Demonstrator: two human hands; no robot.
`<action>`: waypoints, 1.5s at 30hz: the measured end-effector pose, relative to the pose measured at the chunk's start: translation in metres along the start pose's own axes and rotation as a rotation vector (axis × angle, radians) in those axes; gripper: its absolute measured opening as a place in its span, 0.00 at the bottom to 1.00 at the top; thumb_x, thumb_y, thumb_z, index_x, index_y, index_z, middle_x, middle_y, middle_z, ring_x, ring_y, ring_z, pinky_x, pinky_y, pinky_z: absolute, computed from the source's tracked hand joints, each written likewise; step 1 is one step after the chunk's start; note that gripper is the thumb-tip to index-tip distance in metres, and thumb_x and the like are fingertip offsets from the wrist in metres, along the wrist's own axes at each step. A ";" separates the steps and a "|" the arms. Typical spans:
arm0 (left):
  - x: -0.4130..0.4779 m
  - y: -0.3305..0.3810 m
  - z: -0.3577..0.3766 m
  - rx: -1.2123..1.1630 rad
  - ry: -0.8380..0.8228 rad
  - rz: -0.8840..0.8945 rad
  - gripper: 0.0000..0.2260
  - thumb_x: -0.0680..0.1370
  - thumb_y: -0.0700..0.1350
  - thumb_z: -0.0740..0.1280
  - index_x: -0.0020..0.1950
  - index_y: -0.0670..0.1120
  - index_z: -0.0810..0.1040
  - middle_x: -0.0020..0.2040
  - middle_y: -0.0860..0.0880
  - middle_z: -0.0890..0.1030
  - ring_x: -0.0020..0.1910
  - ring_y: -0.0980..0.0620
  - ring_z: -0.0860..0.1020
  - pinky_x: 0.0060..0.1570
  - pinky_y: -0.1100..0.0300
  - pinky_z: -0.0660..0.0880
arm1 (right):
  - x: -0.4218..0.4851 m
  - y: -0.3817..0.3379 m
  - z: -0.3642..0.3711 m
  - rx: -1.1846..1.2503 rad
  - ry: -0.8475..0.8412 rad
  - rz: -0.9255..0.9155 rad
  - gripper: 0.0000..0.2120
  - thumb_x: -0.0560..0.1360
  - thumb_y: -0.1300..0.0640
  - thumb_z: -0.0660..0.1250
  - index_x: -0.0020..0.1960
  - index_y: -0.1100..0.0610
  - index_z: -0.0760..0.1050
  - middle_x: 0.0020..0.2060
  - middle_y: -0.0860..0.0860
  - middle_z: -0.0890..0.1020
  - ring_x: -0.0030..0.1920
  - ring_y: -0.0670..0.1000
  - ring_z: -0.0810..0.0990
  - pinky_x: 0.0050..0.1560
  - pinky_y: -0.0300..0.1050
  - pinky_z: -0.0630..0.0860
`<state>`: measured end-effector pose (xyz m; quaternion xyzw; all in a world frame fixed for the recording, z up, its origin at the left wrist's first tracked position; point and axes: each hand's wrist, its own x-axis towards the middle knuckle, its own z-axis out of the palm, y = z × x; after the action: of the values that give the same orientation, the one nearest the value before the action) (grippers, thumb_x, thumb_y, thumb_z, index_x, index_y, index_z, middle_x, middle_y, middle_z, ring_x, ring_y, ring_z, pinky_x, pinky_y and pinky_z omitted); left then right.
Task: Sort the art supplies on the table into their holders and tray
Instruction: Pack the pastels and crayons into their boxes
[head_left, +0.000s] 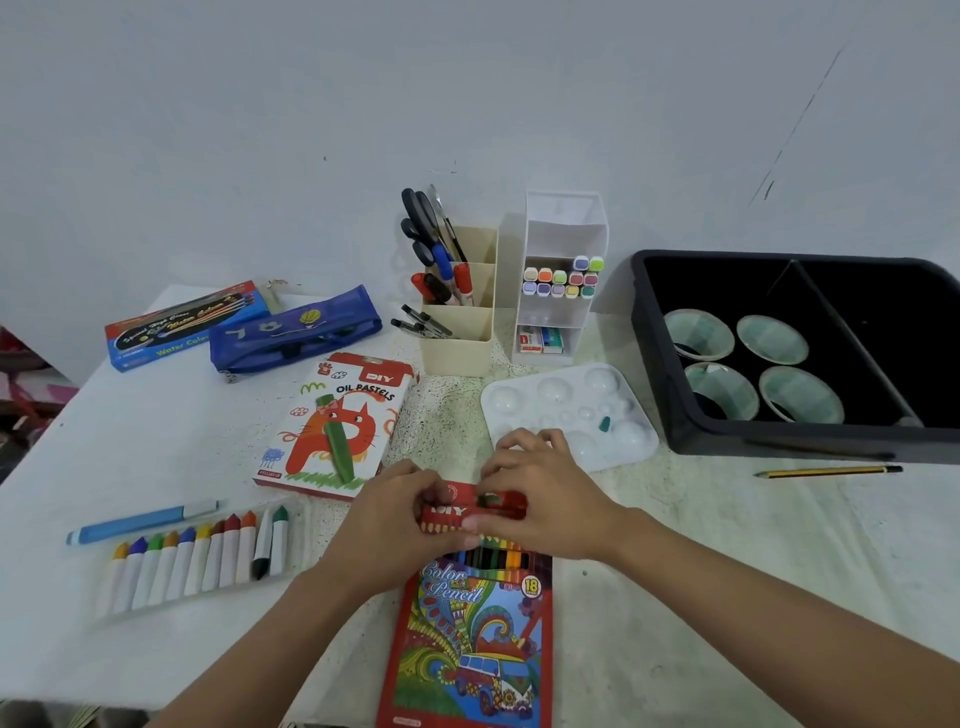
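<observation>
The tabletop (156, 441) carries the black tray (753, 444) at the far right. Well apart from it, the colour pencil box (467, 649) lies flat near the front edge. It looks like light, thin card that crushes easily. I would hold it by its long side edges and keep it level so the pencils stay in. The left hand (384, 519) and right hand (545, 499) each have their grip pinching the red flap (467, 506) at its open mouth.
</observation>
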<state>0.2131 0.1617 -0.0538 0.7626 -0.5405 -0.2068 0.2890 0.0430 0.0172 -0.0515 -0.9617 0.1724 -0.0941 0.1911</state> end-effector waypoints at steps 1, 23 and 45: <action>0.001 0.000 0.000 0.004 -0.008 -0.002 0.20 0.62 0.60 0.82 0.44 0.50 0.80 0.41 0.57 0.75 0.39 0.60 0.74 0.40 0.70 0.70 | -0.004 -0.001 0.000 0.004 0.007 -0.008 0.25 0.72 0.27 0.62 0.52 0.45 0.83 0.49 0.36 0.81 0.60 0.42 0.69 0.61 0.53 0.63; 0.019 0.004 -0.014 0.156 -0.057 -0.034 0.19 0.68 0.59 0.78 0.50 0.49 0.80 0.45 0.55 0.73 0.43 0.59 0.73 0.38 0.69 0.66 | -0.023 0.001 -0.003 0.019 -0.089 -0.087 0.23 0.82 0.40 0.59 0.74 0.48 0.69 0.68 0.43 0.76 0.71 0.43 0.67 0.70 0.41 0.63; 0.034 0.017 0.013 0.248 -0.148 0.326 0.18 0.77 0.61 0.68 0.65 0.58 0.80 0.58 0.60 0.77 0.57 0.58 0.69 0.60 0.56 0.69 | -0.044 0.078 -0.028 -0.230 0.280 0.437 0.03 0.72 0.63 0.74 0.44 0.60 0.81 0.41 0.53 0.79 0.42 0.57 0.78 0.32 0.48 0.74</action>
<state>0.2040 0.1228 -0.0518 0.6778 -0.6975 -0.1445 0.1821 -0.0276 -0.0433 -0.0625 -0.8947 0.4101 -0.1622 0.0706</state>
